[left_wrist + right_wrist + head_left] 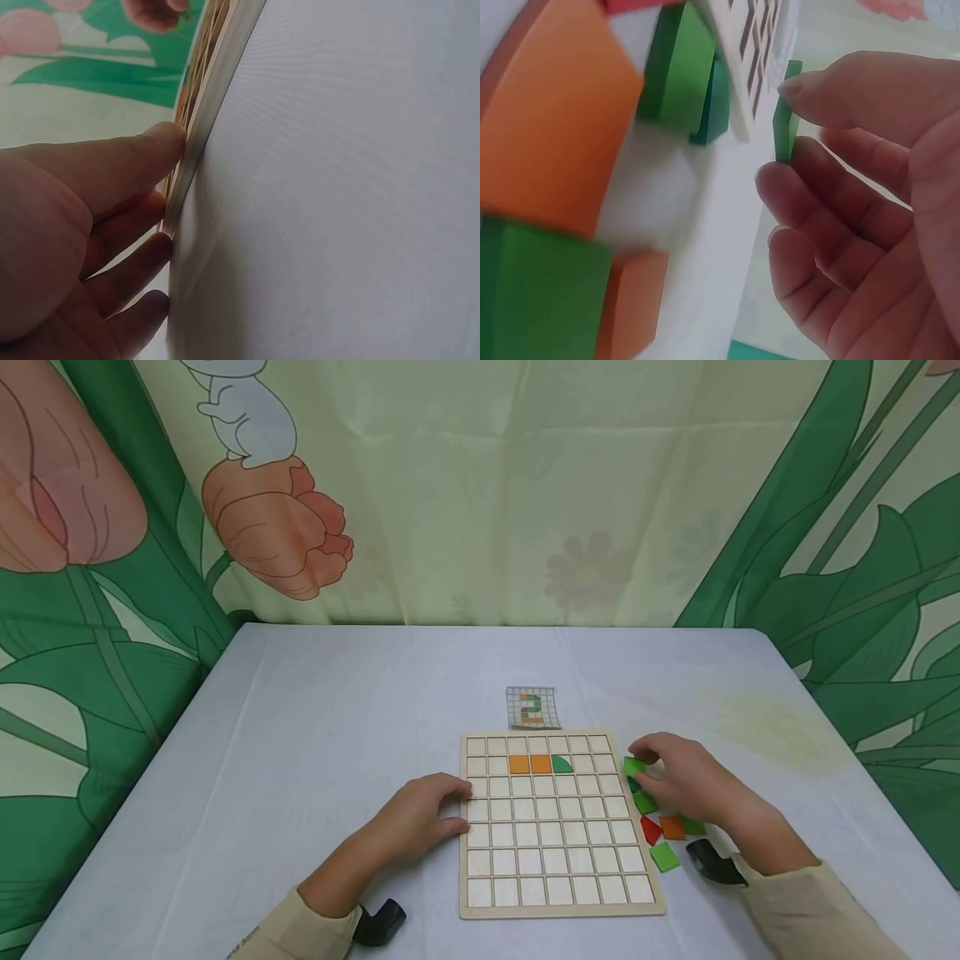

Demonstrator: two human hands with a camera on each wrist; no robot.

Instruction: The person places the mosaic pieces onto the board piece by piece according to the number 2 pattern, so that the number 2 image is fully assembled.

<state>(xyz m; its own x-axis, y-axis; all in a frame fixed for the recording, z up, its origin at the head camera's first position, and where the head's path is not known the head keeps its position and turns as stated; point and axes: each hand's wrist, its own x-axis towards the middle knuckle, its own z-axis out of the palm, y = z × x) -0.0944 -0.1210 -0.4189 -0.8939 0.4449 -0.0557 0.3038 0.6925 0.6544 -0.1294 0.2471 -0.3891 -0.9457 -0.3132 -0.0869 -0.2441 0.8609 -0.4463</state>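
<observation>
A wooden grid board lies on the table, two orange square tiles and a dark green quarter-round tile in its second row. My left hand is at the board's left edge; its thumb and fingertips touch the rim, as the left wrist view also shows. Beyond the board's right edge, my right hand pinches a small green tile between thumb and fingers. Under and beside that hand lie loose tiles: several green, a red one and an orange one.
Behind the board lies a small printed card with a gridded pattern in orange, green and red. A white cloth covers the table. A printed curtain hangs behind it. Black wrist devices sit at both sleeves.
</observation>
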